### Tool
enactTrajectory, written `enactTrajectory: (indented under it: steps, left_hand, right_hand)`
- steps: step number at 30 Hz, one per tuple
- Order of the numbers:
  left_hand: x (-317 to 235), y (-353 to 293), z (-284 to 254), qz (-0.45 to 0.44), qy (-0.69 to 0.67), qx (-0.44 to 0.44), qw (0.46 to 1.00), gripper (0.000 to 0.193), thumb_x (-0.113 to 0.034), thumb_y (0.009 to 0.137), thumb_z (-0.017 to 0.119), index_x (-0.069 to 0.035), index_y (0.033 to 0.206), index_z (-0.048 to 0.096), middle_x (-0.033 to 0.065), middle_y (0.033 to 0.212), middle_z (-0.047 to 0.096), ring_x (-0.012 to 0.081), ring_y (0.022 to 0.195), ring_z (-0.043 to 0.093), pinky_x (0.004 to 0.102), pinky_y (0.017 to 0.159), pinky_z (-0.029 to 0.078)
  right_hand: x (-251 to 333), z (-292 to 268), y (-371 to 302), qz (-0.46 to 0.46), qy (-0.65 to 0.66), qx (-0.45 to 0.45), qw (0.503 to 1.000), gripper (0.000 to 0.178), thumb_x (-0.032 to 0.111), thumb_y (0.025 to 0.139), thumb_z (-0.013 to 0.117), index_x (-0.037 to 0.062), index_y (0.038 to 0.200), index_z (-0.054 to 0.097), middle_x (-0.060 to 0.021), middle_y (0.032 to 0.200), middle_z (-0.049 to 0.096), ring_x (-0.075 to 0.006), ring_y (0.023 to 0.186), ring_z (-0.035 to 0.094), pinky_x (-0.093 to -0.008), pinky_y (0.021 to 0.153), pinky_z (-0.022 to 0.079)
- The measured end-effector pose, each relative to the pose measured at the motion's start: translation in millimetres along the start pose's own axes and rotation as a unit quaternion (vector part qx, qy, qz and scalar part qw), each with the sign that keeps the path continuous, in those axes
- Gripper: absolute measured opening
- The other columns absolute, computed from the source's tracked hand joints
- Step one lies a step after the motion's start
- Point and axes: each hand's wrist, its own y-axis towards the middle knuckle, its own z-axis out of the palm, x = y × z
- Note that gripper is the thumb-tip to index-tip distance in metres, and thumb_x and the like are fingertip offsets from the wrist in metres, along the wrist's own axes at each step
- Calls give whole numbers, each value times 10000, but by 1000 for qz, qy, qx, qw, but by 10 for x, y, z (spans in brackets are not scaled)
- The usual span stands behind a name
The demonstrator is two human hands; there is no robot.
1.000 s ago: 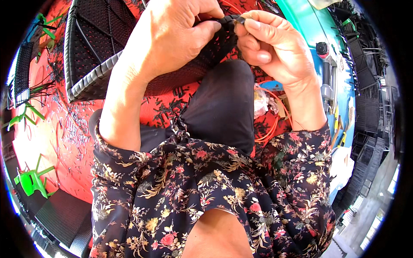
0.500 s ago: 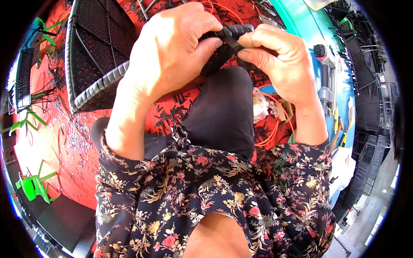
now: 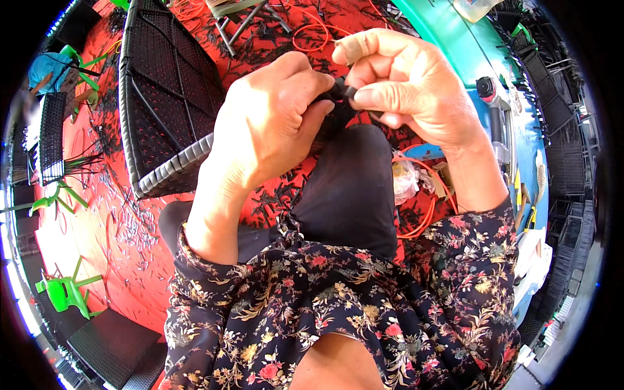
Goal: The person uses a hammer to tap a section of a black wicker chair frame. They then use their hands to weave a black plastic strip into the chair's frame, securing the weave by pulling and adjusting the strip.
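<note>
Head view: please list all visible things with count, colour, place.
Woven pieces: several, black, both sides
Strip: one, black, upper centre
Clippings: many, black, floor
Floor: one, red, below
Legged pieces: several, green, left
Folding stand: one, grey, top
Tubing: uncounted, orange, centre right
Plastic bag: one, clear, centre right
Tool: one, grey, right
Table: one, green and blue, right
Coworker: one, blue top, left
Floral top: one, dark, bottom
Left hand: one, bare, upper centre
Right hand: one, bare, at strip
</note>
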Motion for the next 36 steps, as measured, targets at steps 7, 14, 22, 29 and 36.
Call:
enactTrajectory:
  steps: [7,14,22,29,36]
  left_hand:
    - [-141,24,-105,-15,10,3,1000,111,-140,749,680,-70,827,644,94,802,578,313,701,619,398,610,513]
    - [-165,28,-77,-44,-13,-18,999,80,-110,756,647,-46,798,625,108,816,598,329,683,615,395,591,503]
    - [-108,57,-69,-45,-34,-15,998,118,-85,727,694,-38,820,639,109,781,581,321,676,609,380,580,493]
    - [-53,49,-73,-23,-20,-6,1000,177,-62,696,721,-32,853,643,98,762,566,309,673,607,370,578,491]
    - [-41,20,-82,0,-3,4,1000,278,-19,651,724,-34,914,635,95,802,570,298,695,610,365,593,502]
  right_hand:
    - [108,102,74,-33,-76,32,996,348,2,775,692,-20,1105,584,-34,760,623,-64,602,565,-191,515,456]
    - [206,69,173,-39,-166,88,981,334,-19,697,660,-8,1027,616,-15,675,607,-89,549,567,-237,506,452]
    - [103,8,237,-164,-296,42,940,364,-30,668,621,61,1018,660,-48,663,580,-124,604,570,-286,579,463]
    - [2,-11,199,-223,-369,0,903,312,-10,692,652,72,992,670,-77,761,618,-222,705,627,-311,644,488]
    - [-122,82,69,-178,-244,-81,950,190,-50,730,663,16,908,658,-71,775,637,-156,673,647,-283,614,510]
